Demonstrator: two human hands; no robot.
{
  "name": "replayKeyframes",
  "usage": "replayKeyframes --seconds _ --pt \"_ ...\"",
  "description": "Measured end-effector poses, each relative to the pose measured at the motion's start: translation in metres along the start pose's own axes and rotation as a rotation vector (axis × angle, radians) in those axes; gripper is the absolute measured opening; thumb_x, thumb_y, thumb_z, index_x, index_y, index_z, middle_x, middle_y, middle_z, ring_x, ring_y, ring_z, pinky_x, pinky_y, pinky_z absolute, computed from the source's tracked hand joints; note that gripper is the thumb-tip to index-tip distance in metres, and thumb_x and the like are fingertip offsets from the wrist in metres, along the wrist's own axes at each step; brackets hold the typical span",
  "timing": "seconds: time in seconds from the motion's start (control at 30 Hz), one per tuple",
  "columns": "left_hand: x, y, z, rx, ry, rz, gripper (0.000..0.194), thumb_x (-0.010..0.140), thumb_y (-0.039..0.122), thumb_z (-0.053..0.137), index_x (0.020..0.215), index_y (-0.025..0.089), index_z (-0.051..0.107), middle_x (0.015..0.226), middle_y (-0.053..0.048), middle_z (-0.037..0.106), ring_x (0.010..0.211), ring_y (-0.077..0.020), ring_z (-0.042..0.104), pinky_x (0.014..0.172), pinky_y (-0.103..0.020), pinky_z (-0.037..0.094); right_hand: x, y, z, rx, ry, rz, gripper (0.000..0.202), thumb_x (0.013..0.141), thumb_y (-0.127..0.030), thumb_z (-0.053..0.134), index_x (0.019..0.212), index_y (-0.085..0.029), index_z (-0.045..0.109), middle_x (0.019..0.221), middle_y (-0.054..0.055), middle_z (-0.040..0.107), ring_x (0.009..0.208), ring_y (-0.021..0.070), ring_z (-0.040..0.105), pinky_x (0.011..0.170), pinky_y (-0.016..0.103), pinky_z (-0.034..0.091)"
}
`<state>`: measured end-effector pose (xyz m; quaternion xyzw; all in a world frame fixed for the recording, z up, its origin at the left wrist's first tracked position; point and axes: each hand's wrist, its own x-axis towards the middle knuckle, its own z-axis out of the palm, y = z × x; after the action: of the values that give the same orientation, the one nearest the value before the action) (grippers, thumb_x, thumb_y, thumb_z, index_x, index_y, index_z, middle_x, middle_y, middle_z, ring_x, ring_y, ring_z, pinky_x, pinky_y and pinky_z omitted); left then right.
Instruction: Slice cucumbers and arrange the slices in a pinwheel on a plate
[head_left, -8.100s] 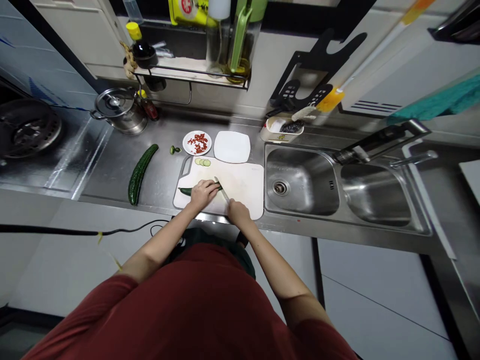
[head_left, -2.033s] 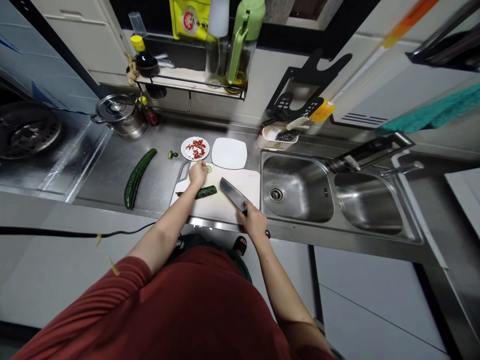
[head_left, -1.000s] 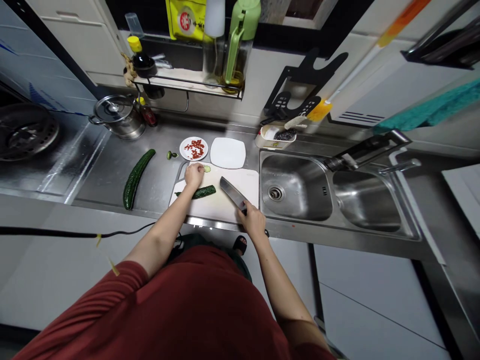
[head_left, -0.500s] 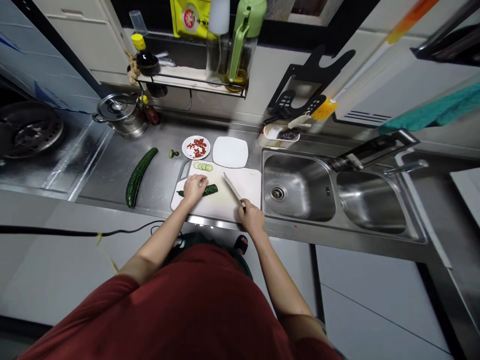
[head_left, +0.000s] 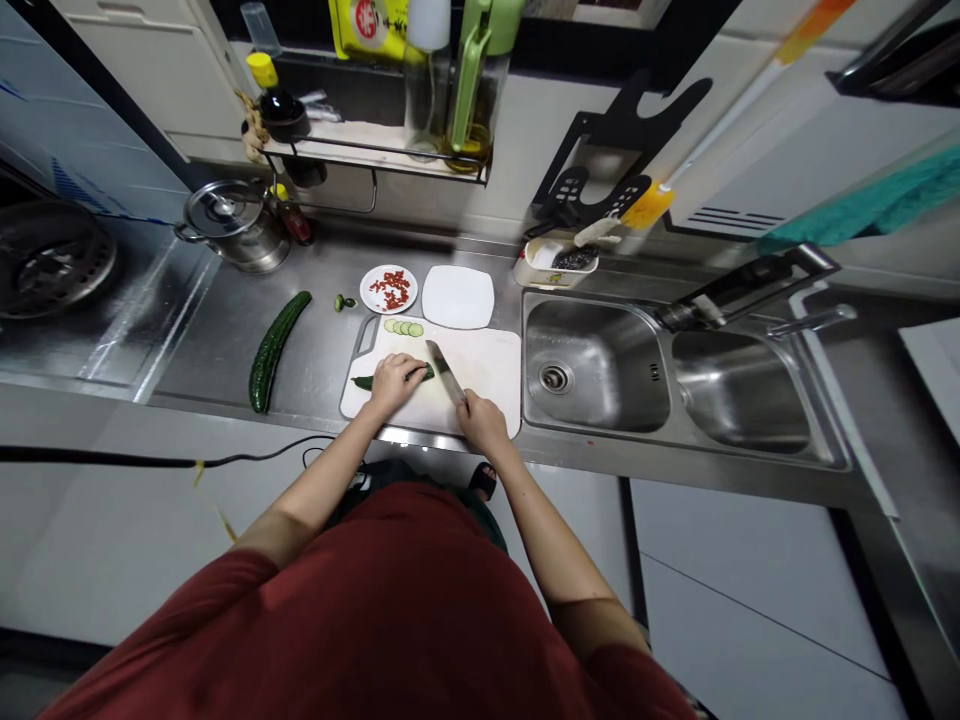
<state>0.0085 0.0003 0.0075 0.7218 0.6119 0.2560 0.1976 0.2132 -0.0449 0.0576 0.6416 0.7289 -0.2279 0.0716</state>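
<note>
A dark green cucumber piece (head_left: 364,382) lies along the white cutting board (head_left: 487,365). My left hand (head_left: 395,382) is closed over its middle, so only the two ends show. With my right hand (head_left: 482,420) I grip the handle of a knife (head_left: 445,372). Its blade points up and left, close to the cucumber's right end; whether it touches I cannot tell. Several pale cucumber slices (head_left: 403,327) lie in a row at the board's upper left. A whole cucumber (head_left: 276,350) rests on the steel counter to the left.
Behind the board are a plate of chopped red pieces (head_left: 407,290) and a white square plate (head_left: 457,297). Small cucumber ends (head_left: 343,302) lie beside them. A lidded pot (head_left: 234,228) stands at the back left. To the right is a double sink (head_left: 600,365) with a faucet (head_left: 739,290).
My right hand has brought the knife left, nearer the cucumber. My left hand has shifted slightly right and now covers more of it. The view has tilted a little.
</note>
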Motion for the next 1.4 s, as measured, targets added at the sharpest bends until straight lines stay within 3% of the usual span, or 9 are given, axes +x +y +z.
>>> replayKeyframes --seconds 0.3,0.63,0.8,1.07,1.4 --pt "-0.006 0.006 0.005 0.04 -0.023 -0.075 0.026 0.089 0.041 0.053 0.103 0.029 0.072 0.103 -0.005 0.067 0.098 -0.0203 0.058 0.086 -0.032 0.042 -0.001 -0.003 -0.001 -0.014 -0.014 -0.01 0.028 0.096 -0.027 0.032 0.113 -0.019 0.053 0.098 0.01 0.069 0.089 0.0213 0.063 0.072 0.028 0.039" --pt "-0.027 0.012 0.014 0.094 0.046 0.052 0.029 0.091 0.038 0.05 0.11 0.026 0.069 0.107 -0.006 0.066 0.1 -0.0204 0.057 0.091 -0.032 0.042 -0.01 -0.004 -0.006 -0.032 -0.027 0.015 0.029 0.097 -0.029 0.031 0.114 -0.019 0.052 0.097 0.01 0.068 0.09 0.0223 0.064 0.071 0.028 0.04" --pt "-0.031 0.014 0.017 0.171 0.072 0.005 0.037 0.085 0.04 0.059 0.117 0.023 0.064 0.113 -0.007 0.064 0.104 -0.0231 0.055 0.091 -0.034 0.042 -0.011 -0.002 -0.005 -0.032 -0.04 0.012 0.028 0.097 -0.027 0.031 0.113 -0.019 0.052 0.097 0.01 0.068 0.09 0.0223 0.064 0.071 0.028 0.04" --pt "-0.026 0.014 0.007 0.287 -0.099 -0.018 0.038 0.084 0.048 0.058 0.118 0.03 0.064 0.104 -0.006 0.068 0.097 -0.0244 0.059 0.084 -0.037 0.038 -0.011 0.0 -0.005 -0.029 -0.039 0.015 0.027 0.097 -0.027 0.032 0.113 -0.019 0.052 0.096 0.009 0.068 0.089 0.0219 0.064 0.071 0.028 0.04" --pt "-0.017 0.012 0.003 0.259 -0.037 -0.009 0.032 0.091 0.047 0.048 0.109 0.031 0.069 0.105 -0.004 0.068 0.094 -0.0212 0.059 0.079 -0.034 0.039 -0.013 -0.006 -0.004 -0.063 -0.029 0.01 0.028 0.098 -0.026 0.029 0.116 -0.019 0.049 0.095 0.01 0.068 0.089 0.0227 0.065 0.074 0.03 0.042"
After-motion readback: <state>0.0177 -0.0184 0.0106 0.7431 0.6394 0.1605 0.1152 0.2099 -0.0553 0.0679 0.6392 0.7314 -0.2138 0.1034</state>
